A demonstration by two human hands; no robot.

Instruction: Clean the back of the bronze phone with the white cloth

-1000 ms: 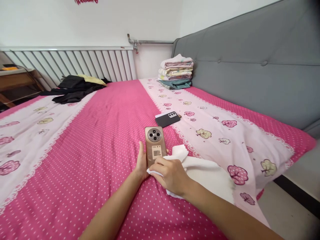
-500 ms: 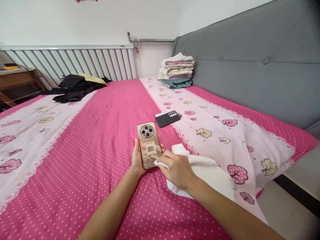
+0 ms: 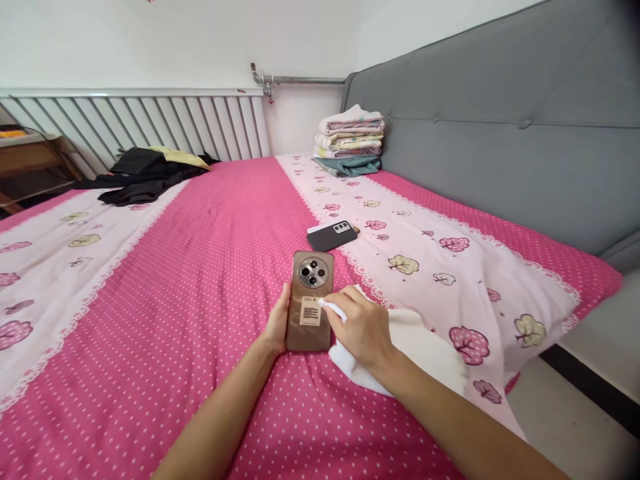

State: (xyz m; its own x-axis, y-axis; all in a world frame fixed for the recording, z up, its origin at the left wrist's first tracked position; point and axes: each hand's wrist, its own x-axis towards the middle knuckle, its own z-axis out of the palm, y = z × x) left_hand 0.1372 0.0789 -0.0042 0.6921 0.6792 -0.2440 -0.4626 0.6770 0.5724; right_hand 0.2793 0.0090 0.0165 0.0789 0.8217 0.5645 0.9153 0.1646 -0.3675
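Note:
My left hand (image 3: 278, 321) grips a gold-brown smartphone (image 3: 305, 339) by its left edge, back side facing me. A round camera block sits at the phone's top, and a paper label (image 3: 311, 311) with printed lines is stuck on its back. Between the pinched fingers of my right hand (image 3: 361, 327) is a folded bit of white cloth (image 3: 334, 309), its tip at the label's upper right. Under and beside that hand a white cloth (image 3: 425, 347) lies spread on the bed; whether the two join is hidden. Just beyond, a black smartphone (image 3: 332, 236) lies camera side up over another flat item.
The bed has a pink dotted cover (image 3: 220, 267) with pale tree-print bands. Folded cloths (image 3: 350, 137) are stacked by the grey headboard (image 3: 475, 113). Dark clothes (image 3: 145, 177) lie at the far left, before a white radiator (image 3: 190, 127). A wooden table (image 3: 33, 160) stands left.
The phone has shifted slightly right and turned more upright, its back now looking darker. My right hand has moved the cloth tip from the phone's lower right up to the label.

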